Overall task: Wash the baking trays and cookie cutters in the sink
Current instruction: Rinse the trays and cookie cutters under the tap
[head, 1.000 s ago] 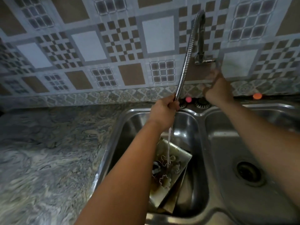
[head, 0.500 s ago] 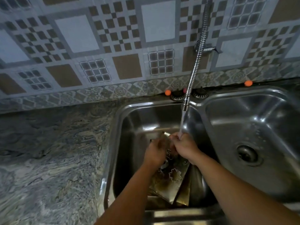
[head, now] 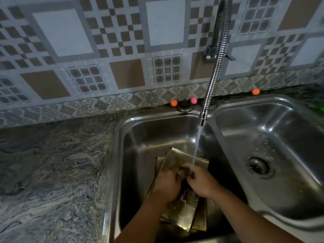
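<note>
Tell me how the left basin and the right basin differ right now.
The left basin holds baking trays; the right basin holds none. Water from the tap runs into the left, not the right. The right's drain shows; the left's is hidden. Both are shiny steel.
</note>
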